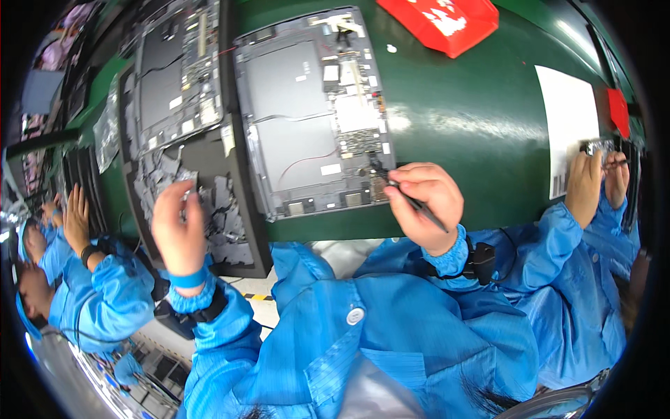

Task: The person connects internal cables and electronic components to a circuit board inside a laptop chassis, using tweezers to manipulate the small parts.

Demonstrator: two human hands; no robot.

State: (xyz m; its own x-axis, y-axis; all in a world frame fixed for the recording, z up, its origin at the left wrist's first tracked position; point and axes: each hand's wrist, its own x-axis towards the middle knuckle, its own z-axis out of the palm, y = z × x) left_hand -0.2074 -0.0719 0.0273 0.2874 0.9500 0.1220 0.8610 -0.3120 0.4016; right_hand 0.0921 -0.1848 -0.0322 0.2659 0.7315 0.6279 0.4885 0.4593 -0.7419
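Fingers of bare right hand [431,199] clamp slim black tool [434,219] over grey rectangular circuit-bearing chassis [286,84]; left hand [179,227] over jagged grey scraps [225,222], finger closure unclear.

From the head, one fisheye camera looks closely downward on the left hand [179,227], right hand [433,206] and counter [460,98].

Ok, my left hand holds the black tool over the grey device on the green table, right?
No, wrong hand: the head view shows your right hand holding the black tool over the grey device on the green table.
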